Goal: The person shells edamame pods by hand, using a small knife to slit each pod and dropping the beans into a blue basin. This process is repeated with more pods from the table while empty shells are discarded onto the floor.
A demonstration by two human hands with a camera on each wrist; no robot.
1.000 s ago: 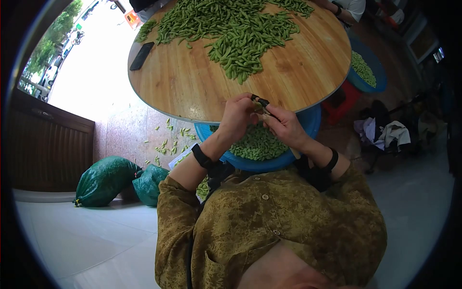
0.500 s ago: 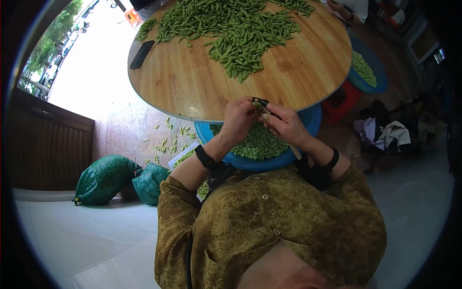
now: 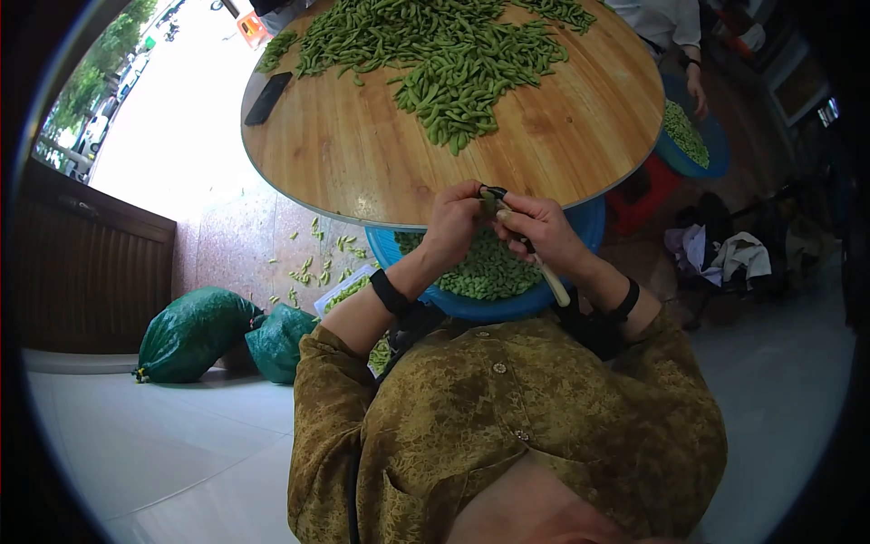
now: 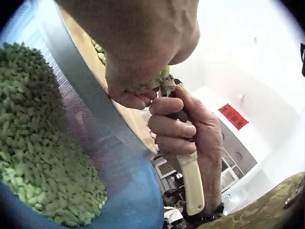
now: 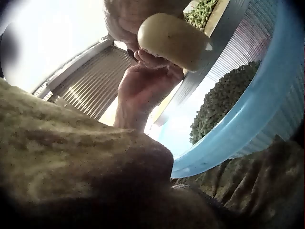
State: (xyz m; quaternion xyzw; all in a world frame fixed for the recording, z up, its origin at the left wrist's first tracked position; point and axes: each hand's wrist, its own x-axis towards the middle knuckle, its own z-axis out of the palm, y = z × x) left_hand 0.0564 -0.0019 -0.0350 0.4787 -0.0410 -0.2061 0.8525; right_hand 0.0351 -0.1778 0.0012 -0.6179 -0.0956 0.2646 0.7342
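Both hands meet over a blue basin (image 3: 497, 314) of shelled green beans (image 3: 482, 275), close to the table's near edge. My left hand (image 3: 450, 225) pinches a green pod (image 4: 165, 72) at its fingertips. The fingers of my right hand (image 3: 546, 234) curl round a tool with a long cream handle (image 4: 192, 185). That handle points back toward the body, below the fist. A dark part of the tool shows between the fingers, but its working end is hidden, so I cannot tell its kind. The right fingertips are right at the pod.
A heap of green pods (image 3: 444, 77) covers the far part of the round wooden table (image 3: 353, 172), with a black phone (image 3: 268, 98) at left. Green sacks (image 3: 198, 337) stand on the floor. At right, another person (image 3: 666, 23) reaches over a second blue basin (image 3: 720, 150).
The right hand has turned, and the cream handle now shows fully below it. The left hand has shifted slightly right. The other person's arm has come into view over the far basin.
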